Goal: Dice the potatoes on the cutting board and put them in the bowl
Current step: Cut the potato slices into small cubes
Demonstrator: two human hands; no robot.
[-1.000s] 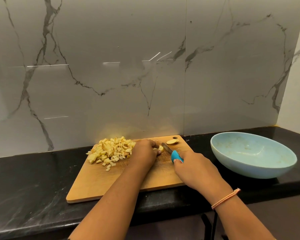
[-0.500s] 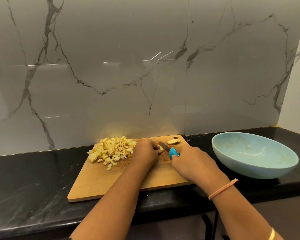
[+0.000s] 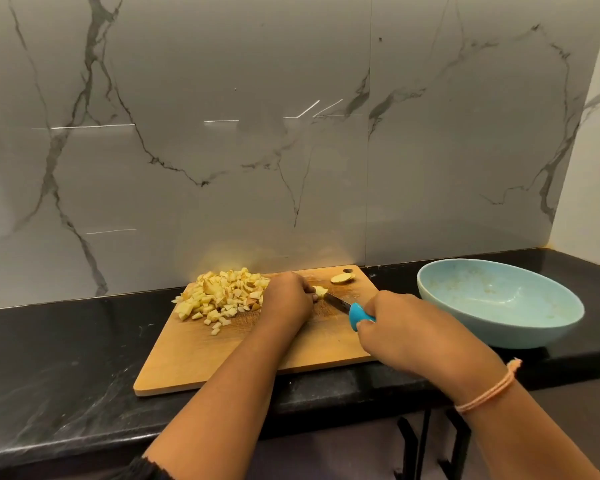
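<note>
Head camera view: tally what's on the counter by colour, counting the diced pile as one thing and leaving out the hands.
Blue: 2, the pale blue round bowl and the blue-handled knife.
Yellow: 3, the pile of diced potato, the oval potato slice and the small potato piece at the blade.
Brown: 1, the rectangular wooden cutting board.
Total: 6.

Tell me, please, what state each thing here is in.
Bowl: upright, no potato dice inside.
Diced potato pile: heaped on the cutting board.
Potato piece: held by left hand, blade at it.
Potato slice: flat, uncut.
Knife: gripped by right hand.
</note>
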